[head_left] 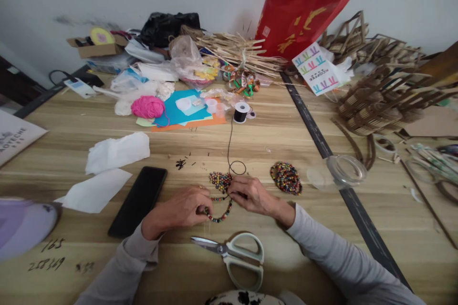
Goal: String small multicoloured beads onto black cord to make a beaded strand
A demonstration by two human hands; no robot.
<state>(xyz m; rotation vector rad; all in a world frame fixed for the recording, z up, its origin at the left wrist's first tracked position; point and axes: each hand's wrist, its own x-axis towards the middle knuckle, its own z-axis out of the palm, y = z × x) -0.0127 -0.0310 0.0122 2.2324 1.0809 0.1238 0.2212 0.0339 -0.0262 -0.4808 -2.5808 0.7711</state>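
Note:
A string of multicoloured beads (222, 219) curves between my two hands above the wooden table. Its left part is pinched in the closed fingers of my left hand (186, 206). My right hand (253, 194) is closed at the other end, its fingertips on the beaded string near the black cord. That black cord (229, 145) runs in a loop from a spool (241, 112) farther back. Just beyond my fingers lies a patch of loose beads (219, 180). Scissors (232, 253) with pale handles rest nearer to me, blades pointing left.
Coiled bead strings (286, 177) lie right of my right hand, beside a clear tape roll (346, 170). Left are a black phone (139, 200) and white paper pieces (117, 152). Pink yarn (148, 106), a red bag (300, 9) and woven baskets (372, 105) stand farther back.

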